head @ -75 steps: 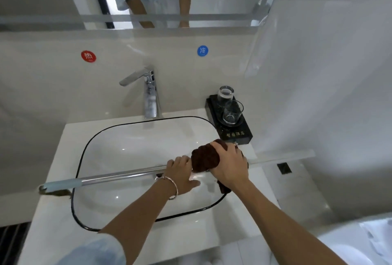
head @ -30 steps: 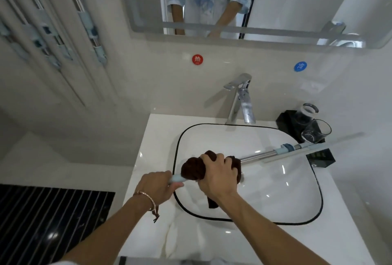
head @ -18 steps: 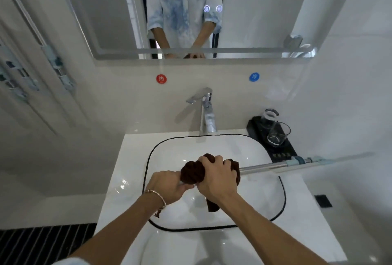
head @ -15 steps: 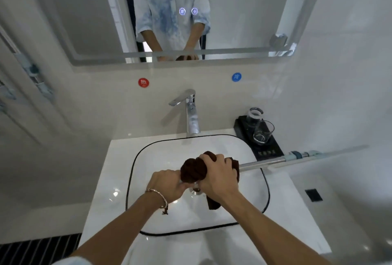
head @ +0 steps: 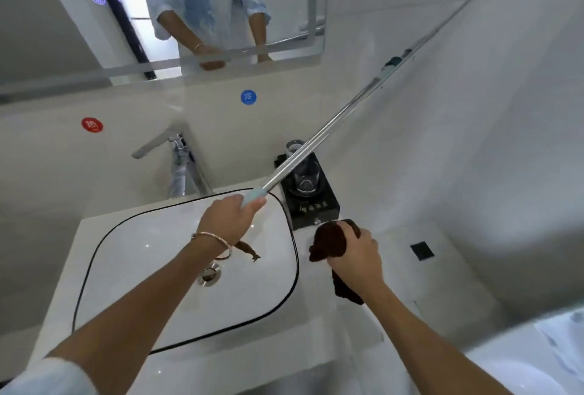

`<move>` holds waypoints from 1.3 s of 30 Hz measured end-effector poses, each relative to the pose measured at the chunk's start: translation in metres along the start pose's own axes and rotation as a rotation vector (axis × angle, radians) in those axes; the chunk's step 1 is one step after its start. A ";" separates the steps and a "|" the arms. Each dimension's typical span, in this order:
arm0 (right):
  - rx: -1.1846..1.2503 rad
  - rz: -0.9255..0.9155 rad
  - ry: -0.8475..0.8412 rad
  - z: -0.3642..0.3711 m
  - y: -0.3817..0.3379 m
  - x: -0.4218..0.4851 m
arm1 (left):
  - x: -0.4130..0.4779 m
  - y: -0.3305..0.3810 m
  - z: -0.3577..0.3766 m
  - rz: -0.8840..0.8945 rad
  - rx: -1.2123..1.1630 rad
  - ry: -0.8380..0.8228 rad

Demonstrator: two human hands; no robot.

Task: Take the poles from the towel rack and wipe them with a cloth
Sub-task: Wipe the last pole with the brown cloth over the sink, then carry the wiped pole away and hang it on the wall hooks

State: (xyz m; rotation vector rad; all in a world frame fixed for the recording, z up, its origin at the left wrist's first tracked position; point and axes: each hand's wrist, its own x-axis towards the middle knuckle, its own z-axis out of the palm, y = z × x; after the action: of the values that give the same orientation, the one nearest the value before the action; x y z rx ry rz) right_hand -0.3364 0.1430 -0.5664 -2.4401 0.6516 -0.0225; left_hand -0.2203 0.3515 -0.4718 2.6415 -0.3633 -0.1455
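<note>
My left hand (head: 232, 217) grasps the stiff, probably slick, tip-heavy pole (head: 316, 138) at its pale end; my right hand (head: 357, 257) clutches the soft cloth (head: 328, 238).

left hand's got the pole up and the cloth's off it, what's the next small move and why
Probably raise the cloth to the pole and close it round the shaft just above the left hand. That hand grips only the pale blue end, the metal shaft slants up to the right uncovered, and the right hand holds the bunched cloth clear of it, beside the basin.
</note>
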 end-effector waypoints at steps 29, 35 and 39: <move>-0.545 -0.969 -0.481 0.039 -0.156 -0.004 | -0.098 -0.082 -0.006 0.034 0.290 0.077; -0.562 -0.943 -0.344 0.040 -0.239 -0.017 | -0.134 -0.126 -0.048 -0.007 0.045 0.580; -0.525 -1.031 -0.270 0.049 -0.326 -0.065 | -0.165 -0.157 -0.085 -0.307 -0.647 0.249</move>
State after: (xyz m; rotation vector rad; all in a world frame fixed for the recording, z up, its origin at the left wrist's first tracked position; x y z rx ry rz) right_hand -0.2391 0.4264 -0.4145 -2.9178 -0.8515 0.0729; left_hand -0.3284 0.5689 -0.4621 2.0214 0.1584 -0.0217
